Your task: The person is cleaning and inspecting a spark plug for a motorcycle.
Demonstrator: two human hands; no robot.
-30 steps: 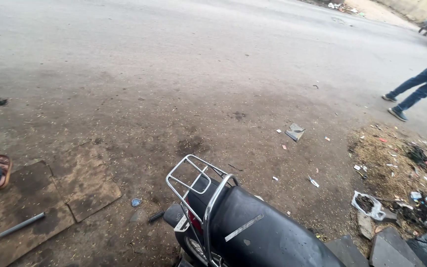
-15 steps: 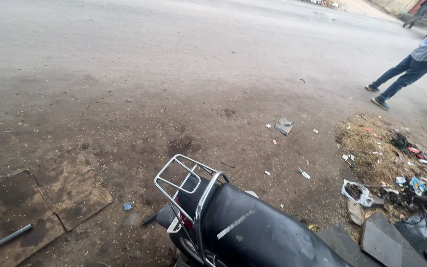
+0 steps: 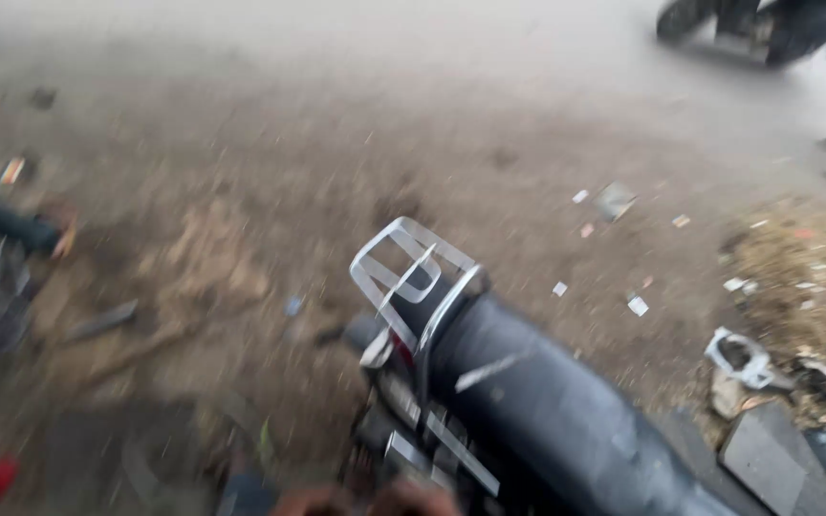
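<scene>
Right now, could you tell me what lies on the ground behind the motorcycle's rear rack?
Behind the chrome rack lies bare, dusty ground with scattered paper scraps and a flat grey piece. The black seat covers the ground beneath the motorcycle, and blur hides finer detail.

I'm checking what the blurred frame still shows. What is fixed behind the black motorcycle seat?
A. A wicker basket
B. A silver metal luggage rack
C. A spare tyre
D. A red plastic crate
B: a silver metal luggage rack of bent bars juts out from the rear end of the black motorcycle seat, with nothing loaded on it.
</scene>
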